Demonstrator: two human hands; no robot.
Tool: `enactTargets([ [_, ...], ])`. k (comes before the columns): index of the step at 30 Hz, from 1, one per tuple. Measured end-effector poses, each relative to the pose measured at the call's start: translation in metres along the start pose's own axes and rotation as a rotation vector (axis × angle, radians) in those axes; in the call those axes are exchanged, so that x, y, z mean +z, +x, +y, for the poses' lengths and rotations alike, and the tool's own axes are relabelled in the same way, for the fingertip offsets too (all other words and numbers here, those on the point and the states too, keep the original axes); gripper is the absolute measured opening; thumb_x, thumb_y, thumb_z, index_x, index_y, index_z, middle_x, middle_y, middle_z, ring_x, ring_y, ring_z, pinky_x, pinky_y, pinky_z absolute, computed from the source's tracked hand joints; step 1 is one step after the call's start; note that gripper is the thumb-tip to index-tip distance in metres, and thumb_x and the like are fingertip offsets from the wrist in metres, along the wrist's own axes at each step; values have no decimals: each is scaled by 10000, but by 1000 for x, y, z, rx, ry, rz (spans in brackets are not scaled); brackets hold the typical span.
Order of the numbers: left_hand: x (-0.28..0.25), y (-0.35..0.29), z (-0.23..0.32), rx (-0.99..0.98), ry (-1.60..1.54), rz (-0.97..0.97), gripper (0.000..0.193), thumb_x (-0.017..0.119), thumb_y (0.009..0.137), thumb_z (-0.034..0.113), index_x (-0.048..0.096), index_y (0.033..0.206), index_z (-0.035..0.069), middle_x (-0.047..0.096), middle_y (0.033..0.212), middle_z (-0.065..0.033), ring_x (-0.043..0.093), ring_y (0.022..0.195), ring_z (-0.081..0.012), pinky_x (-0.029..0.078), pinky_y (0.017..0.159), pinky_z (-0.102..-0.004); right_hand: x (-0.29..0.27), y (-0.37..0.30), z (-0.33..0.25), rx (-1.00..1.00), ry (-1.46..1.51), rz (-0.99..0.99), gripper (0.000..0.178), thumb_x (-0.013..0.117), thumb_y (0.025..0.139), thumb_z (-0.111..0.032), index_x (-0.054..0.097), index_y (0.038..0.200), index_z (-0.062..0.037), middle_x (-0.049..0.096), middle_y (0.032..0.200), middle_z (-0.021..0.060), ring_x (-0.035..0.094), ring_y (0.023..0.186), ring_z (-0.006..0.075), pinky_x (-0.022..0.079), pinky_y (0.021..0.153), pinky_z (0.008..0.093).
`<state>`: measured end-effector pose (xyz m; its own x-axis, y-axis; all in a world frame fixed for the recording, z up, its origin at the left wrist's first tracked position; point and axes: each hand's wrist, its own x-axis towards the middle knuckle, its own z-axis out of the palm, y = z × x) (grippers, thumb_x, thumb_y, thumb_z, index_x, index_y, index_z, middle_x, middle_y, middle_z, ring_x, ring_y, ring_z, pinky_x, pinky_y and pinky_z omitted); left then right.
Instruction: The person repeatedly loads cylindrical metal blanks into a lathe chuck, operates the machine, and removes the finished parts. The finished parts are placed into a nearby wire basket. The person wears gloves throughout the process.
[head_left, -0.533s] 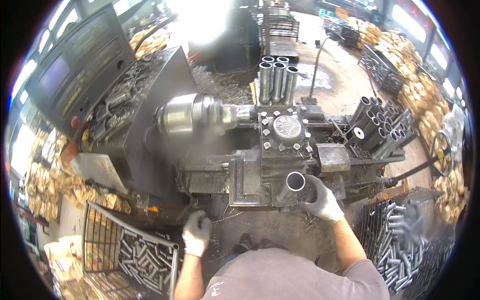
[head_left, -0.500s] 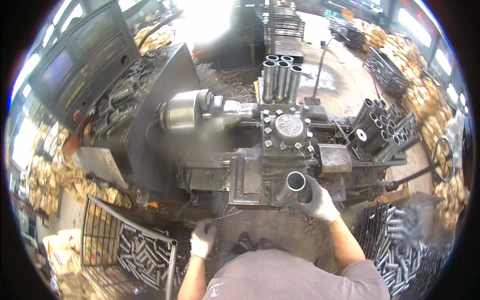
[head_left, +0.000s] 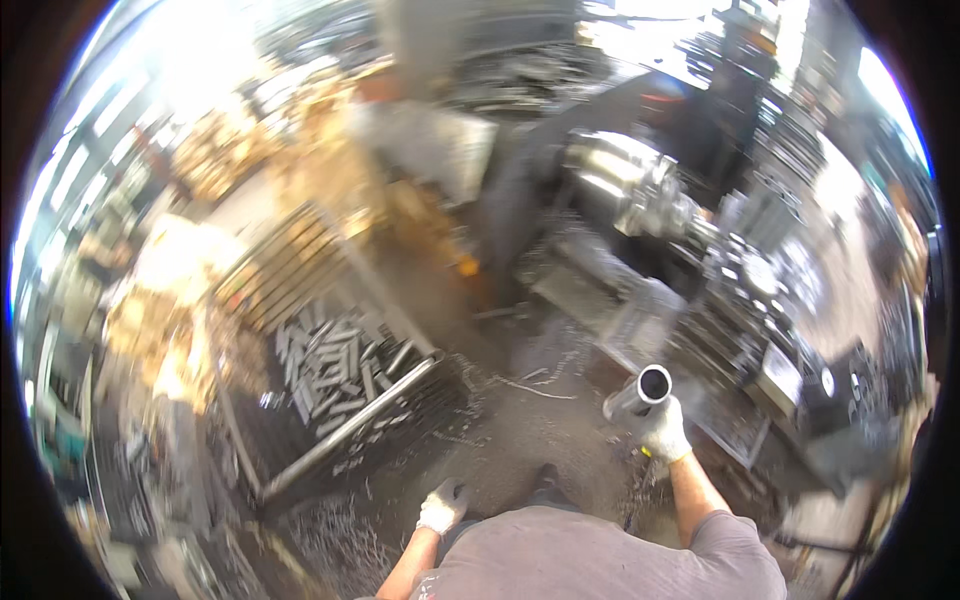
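My right hand (head_left: 664,432), in a white glove, grips a hollow grey metal tube (head_left: 622,402) in front of the machine's near side. The tube's round open end tilts up toward me, and my fingers are partly hidden behind it. Low in front of my body, my gloved left hand (head_left: 443,506) is loosely curled, with nothing seen in it. To the left of both hands stands a wire crate (head_left: 350,428) holding many short metal tubes (head_left: 335,368).
A lathe with a shiny chuck (head_left: 612,172) and a tool block (head_left: 760,275) stands ahead to the right, blurred. Metal shavings (head_left: 535,388) lie on the dark floor between crate and machine. Tan sacks (head_left: 185,290) are piled at the left.
The view has swung left, so the crate now sits nearer the middle and the lathe farther right. My right hand has carried the tube away from the lathe's front.
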<state>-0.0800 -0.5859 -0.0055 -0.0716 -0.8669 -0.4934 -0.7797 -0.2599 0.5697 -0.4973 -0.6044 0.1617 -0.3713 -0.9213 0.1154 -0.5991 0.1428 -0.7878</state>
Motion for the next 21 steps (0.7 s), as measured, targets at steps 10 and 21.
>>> enactTargets([
  [10, 7, -228, -261, -698, -519, 676, 434, 641, 942, 429, 765, 1226, 125, 757, 1236, -211, 708, 1205, -399, 549, 1027, -460, 306, -130, -193, -620, -154, -1191, 418, 770, 875, -441, 741, 1113, -98, 777, 1025, 233, 767, 980, 411, 607, 814, 471],
  [21, 213, -406, -234, -1009, -1923, 3023, 704, 533, 1039, 645, 641, 1417, 61, 707, 1312, -197, 686, 1165, -370, 581, 935, -508, 479, -364, -418, -1504, 165, -1758, 406, 816, 838, -393, 729, 1102, -97, 768, 950, 205, 766, 908, 396, 618, 797, 472],
])
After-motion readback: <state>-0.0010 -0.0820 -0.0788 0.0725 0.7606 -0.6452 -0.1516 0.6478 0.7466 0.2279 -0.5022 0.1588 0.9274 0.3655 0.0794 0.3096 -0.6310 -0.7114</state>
